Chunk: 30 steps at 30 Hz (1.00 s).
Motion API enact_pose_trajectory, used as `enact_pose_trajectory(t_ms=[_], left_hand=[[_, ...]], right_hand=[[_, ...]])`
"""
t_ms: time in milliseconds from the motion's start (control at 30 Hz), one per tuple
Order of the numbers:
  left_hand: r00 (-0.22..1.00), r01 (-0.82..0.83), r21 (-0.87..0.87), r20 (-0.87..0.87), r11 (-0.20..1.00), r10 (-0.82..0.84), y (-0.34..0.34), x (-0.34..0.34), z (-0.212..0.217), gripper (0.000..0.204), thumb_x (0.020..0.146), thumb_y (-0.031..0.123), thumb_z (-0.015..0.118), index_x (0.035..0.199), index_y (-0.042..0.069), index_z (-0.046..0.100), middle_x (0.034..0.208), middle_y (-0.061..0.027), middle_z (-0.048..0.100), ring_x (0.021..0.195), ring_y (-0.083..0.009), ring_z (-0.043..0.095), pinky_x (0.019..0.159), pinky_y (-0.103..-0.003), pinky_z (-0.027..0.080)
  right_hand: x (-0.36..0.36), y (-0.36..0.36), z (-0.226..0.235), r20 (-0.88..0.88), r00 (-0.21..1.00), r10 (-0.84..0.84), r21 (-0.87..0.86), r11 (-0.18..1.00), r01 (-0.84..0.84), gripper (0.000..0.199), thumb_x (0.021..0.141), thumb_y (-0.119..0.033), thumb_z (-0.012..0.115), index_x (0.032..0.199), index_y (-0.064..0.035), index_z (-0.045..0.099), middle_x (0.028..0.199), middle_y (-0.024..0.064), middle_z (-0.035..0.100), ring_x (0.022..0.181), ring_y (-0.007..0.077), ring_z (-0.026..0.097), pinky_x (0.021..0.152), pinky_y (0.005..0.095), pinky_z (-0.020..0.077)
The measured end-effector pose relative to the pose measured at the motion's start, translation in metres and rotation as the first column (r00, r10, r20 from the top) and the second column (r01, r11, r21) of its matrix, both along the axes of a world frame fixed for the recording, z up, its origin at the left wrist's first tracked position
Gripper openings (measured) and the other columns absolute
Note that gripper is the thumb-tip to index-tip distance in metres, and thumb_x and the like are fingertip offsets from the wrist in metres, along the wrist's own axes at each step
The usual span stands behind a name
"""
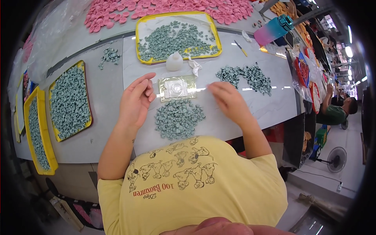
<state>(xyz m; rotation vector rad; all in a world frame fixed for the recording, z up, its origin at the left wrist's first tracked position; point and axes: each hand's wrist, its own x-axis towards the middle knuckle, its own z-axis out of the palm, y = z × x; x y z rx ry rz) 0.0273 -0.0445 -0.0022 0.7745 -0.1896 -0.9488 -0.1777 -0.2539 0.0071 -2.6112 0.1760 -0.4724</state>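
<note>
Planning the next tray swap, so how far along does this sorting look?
Done, apparently: darker pieces heaped at right. In hand: the left hand and right hand flank a clear moulded plate, neither visibly gripping. Left: the grey-green pile below it and the yellow tray behind, full of pieces.

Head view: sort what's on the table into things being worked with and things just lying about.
In use: left hand, right hand, clear plastic mould on shiny foil sheet, pile of small grey-green pieces.

Lying about: yellow-rimmed tray of grey-green pieces, pink pieces, pink-to-blue gradient water bottle, white squeeze bottle.
</note>
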Motion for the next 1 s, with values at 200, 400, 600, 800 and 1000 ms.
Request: enact_pose_trajectory(t_ms=[200,400,600,800,1000], left_hand=[[0.998,-0.046,0.062,-0.034,0.997,0.048,-0.013,-0.014,0.001,0.021,0.091,0.002,0.048,0.111,-0.005,0.049,0.092,-0.0073,0.055,0.076,-0.0116,0.05,0.064,-0.024,0.043],[0.99,-0.138,0.18,-0.005,0.974,0.141,-0.023,-0.028,0.012,0.021,0.091,0.002,0.052,0.11,-0.004,0.049,0.107,-0.0133,0.057,0.088,-0.0161,0.057,0.078,-0.027,0.05],[0.998,-0.07,0.147,0.016,0.987,0.068,-0.02,-0.03,0.015,0.02,0.091,0.005,0.056,0.108,-0.003,0.051,0.102,-0.0112,0.06,0.082,-0.0114,0.057,0.074,-0.022,0.049],[0.999,-0.029,0.149,-0.021,0.988,0.033,-0.02,-0.032,0.007,0.019,0.092,0.008,0.056,0.108,-0.002,0.058,0.091,-0.0055,0.06,0.071,-0.0074,0.05,0.067,-0.019,0.045],[1.0,0.015,0.171,-0.028,0.985,-0.011,-0.02,-0.031,0.002,0.021,0.092,0.007,0.055,0.11,-0.003,0.057,0.089,-0.0041,0.059,0.076,-0.0076,0.049,0.071,-0.02,0.045]], right_hand=[[-0.022,-0.047,0.0,0.025,0.967,-0.254,-0.166,0.953,0.255,0.036,0.083,-0.007,0.062,0.119,-0.0086,0.058,0.119,0.0106,0.055,0.11,0.0294,0.052,0.091,0.0359,0.045],[-0.015,-0.059,0.008,-0.054,0.979,-0.197,-0.305,0.937,0.172,0.035,0.08,-0.007,0.065,0.114,-0.0065,0.06,0.12,0.0118,0.056,0.111,0.0296,0.053,0.091,0.0366,0.0458],[-0.005,-0.067,0.011,-0.081,0.981,-0.176,-0.4,0.907,0.13,0.019,0.072,-0.002,0.067,0.09,-0.0029,0.067,0.099,0.0103,0.064,0.091,0.0286,0.06,0.081,0.0367,0.0493],[-0.004,-0.072,0.019,-0.148,0.97,-0.191,-0.356,0.926,0.128,0.014,0.071,-0.001,0.066,0.084,-0.0043,0.068,0.091,0.0077,0.065,0.085,0.0273,0.06,0.077,0.0357,0.0488],[0.008,-0.063,0.008,-0.128,0.982,-0.138,-0.322,0.943,0.091,0.022,0.073,0.0,0.063,0.094,-0.0038,0.066,0.097,0.0094,0.064,0.093,0.0271,0.058,0.081,0.0358,0.048]])
